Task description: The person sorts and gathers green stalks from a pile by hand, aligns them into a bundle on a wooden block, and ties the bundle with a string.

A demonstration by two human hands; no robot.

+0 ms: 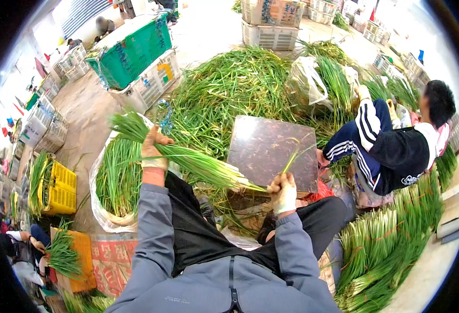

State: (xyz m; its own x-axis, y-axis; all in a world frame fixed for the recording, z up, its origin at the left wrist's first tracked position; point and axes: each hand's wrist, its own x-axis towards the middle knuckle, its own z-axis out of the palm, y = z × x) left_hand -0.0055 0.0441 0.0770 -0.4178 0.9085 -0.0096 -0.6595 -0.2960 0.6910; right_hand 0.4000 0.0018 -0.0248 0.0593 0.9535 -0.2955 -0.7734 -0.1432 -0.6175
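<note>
My left hand (155,148) is closed around a bunch of green onions (201,163), white ends pointing right, leaves fanning out to the upper left. My right hand (282,192) is closed on a thin, partly yellowed green onion stalk (293,156) that sticks up from the fingers. The white tips of the bunch reach close to my right hand; whether they touch is unclear. Both hands wear pale coverings that leave fingers bare. Beyond them stands a dark, stone-like square block (271,143) with a few leaf scraps on top.
A large heap of loose green leaves (229,88) lies ahead. At left, a white sack (98,175) holds more green onions. Tied bundles (381,235) line the right side, near a seated person (401,141). Green crate (135,55) and yellow crate (61,188) stand left.
</note>
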